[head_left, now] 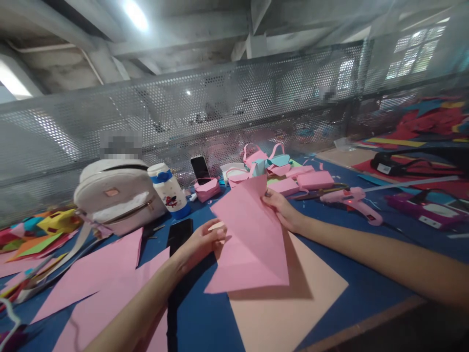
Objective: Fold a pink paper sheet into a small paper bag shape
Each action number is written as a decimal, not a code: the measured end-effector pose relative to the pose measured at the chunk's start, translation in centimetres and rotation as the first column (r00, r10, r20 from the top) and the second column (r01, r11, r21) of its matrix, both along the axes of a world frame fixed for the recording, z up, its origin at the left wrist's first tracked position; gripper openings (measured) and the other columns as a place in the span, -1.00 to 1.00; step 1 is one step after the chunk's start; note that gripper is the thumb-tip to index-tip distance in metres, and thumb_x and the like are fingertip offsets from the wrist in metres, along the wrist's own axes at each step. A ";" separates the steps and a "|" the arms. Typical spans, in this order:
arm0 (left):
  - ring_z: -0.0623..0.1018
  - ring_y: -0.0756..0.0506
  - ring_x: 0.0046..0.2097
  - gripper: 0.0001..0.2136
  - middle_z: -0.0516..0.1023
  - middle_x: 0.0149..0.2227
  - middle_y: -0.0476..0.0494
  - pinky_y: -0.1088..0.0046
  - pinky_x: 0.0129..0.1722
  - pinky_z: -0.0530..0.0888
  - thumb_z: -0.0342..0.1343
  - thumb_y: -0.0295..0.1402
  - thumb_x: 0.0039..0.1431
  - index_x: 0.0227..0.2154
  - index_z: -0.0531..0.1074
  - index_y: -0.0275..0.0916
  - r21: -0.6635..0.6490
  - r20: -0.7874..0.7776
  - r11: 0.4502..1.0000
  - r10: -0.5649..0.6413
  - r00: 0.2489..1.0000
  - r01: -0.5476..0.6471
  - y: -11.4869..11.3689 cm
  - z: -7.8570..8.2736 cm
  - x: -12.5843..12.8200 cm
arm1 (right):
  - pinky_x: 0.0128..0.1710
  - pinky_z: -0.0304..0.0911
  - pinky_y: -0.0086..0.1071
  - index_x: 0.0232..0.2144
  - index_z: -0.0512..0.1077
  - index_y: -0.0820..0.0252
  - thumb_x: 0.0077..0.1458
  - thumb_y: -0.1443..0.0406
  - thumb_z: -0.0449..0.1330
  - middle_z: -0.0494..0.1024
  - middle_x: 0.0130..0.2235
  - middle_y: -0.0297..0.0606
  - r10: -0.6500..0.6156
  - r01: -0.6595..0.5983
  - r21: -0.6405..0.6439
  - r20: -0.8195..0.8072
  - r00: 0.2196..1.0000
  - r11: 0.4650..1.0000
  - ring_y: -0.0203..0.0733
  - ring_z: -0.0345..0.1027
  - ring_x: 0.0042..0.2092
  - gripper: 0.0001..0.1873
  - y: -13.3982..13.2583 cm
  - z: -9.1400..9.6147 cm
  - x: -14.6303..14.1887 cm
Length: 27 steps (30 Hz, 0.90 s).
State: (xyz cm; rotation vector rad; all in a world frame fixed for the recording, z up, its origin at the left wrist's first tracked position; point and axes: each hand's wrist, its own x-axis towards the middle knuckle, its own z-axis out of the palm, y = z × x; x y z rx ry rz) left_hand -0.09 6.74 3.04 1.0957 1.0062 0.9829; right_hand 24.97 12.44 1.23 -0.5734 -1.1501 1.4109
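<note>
A pink sheet of paper (252, 244), folded along a crease, is held up over the blue table (205, 322). My left hand (201, 244) pinches its left edge with closed fingers. My right hand (282, 209) grips the sheet's upper right edge near its top corner. Under the sheet lies a larger peach sheet (293, 303) flat on the table. A black phone (179, 233) lies just left of my left hand.
Loose pink sheets (95, 278) lie at the left. A white backpack (117, 193), a bottle (169, 190) and an upright phone (200, 169) stand at the back. Small pink paper bags (293, 181), a pink glue gun (351, 200) and scissors lie right. A perforated metal screen (220, 107) backs the table.
</note>
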 end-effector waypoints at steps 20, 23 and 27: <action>0.57 -0.15 -0.39 -0.43 0.61 -0.40 -0.16 0.41 -0.38 0.46 0.44 -0.07 -0.32 -0.24 0.56 -0.34 0.240 -0.186 0.943 0.276 0.943 -0.229 1.4 1.5 -3.0 | -0.26 0.33 -0.31 -0.52 0.38 0.17 0.17 0.06 0.16 0.43 -0.40 -0.28 0.011 -0.011 0.050 -0.013 1.000 0.999 -0.24 0.32 -0.35 -0.65 2.9 -1.9 1.7; 0.57 -0.15 -0.40 -0.46 0.64 -0.38 -0.19 0.41 -0.38 0.47 0.45 -0.06 -0.38 -0.31 0.59 -0.31 0.255 -0.188 0.932 0.309 0.932 -0.258 1.8 1.9 -3.7 | -0.16 0.38 -0.23 -0.10 0.41 0.22 0.28 0.15 0.12 0.48 -0.09 -0.20 0.048 -0.048 0.026 -0.032 0.998 0.999 -0.19 0.41 -0.16 -0.73 3.2 -2.3 2.2; 0.55 -0.12 -0.40 -0.47 0.64 -0.39 -0.18 0.43 -0.38 0.46 0.48 -0.06 -0.46 -0.37 0.60 -0.31 0.318 -0.180 0.893 0.386 0.905 -0.318 2.6 1.7 -4.3 | -0.18 0.38 -0.21 -0.49 0.41 0.19 0.13 0.06 0.19 0.53 -0.19 -0.27 0.105 -0.107 -0.034 -0.060 0.993 0.994 -0.04 0.43 -0.15 -0.66 2.3 -1.8 2.4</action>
